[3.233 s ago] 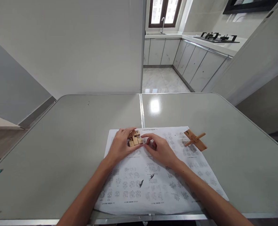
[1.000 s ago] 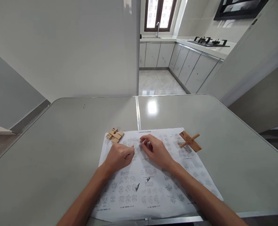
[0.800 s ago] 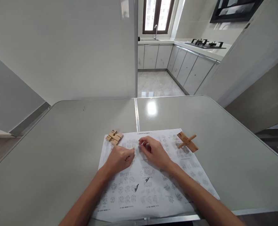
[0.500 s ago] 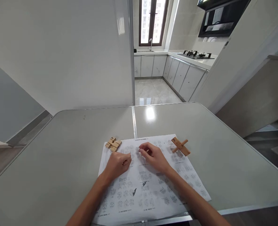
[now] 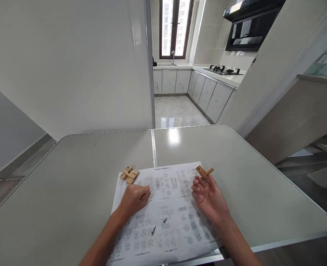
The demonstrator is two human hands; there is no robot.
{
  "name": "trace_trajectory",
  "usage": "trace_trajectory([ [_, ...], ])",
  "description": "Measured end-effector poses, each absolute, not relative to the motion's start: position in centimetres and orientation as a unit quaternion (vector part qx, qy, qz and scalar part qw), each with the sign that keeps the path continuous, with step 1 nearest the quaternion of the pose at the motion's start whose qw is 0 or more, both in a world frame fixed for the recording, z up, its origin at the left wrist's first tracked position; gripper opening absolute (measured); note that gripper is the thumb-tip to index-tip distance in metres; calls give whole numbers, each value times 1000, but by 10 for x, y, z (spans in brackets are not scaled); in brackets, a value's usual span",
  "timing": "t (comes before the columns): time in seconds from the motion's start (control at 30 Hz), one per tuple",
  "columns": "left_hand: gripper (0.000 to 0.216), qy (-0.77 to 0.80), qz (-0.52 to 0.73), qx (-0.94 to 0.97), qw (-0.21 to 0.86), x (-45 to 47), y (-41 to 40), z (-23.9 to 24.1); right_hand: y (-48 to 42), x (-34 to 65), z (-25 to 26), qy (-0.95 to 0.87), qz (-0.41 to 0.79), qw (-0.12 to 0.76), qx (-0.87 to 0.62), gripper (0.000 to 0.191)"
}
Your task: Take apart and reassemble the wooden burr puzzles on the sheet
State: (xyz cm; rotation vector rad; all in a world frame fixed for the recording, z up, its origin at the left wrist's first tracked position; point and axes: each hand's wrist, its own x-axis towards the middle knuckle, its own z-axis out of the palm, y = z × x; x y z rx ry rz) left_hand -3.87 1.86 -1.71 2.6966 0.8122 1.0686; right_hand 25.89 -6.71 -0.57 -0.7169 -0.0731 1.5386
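Note:
My left hand rests closed on the printed sheet, its fingers curled in; whatever they may hold is hidden. Just beyond it sits a set of interlocked wooden puzzle pieces by the sheet's upper left corner, with a dark numeral on one piece. My right hand is turned palm up over the sheet's right side, fingers loosely bent and apart, the visible palm bare. Its fingertips are close to two crossed wooden puzzle pieces at the upper right corner and cover part of them; whether they touch is unclear.
A grey-green table spreads on both sides of the sheet, with a metal seam across it. A white panel stands behind the left half. Beyond lies a kitchen with a gas stove and a tap.
My right hand has moved right, from the middle of the sheet to the crossed pieces, and turned palm up. My left hand stays closed in place. The view has shifted slightly.

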Motion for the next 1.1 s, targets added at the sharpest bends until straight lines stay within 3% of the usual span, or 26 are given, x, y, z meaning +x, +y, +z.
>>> trace_trajectory([
  [0.17, 45, 270, 345, 898, 53, -38, 18, -16, -61, 255, -16, -54, 649, 669, -357, 23],
  [0.43, 46, 271, 341, 898, 52, -40, 18, -14, -67, 253, -11, -22, 659, 660, -360, 20],
  [0.8, 47, 280, 351, 891, 62, -40, 19, -13, -65, 258, -10, -26, 660, 656, -365, 42],
  [1.1, 46, 298, 357, 881, 84, -41, 17, -15, -57, 271, 0, 15, 703, 621, -348, 20],
])
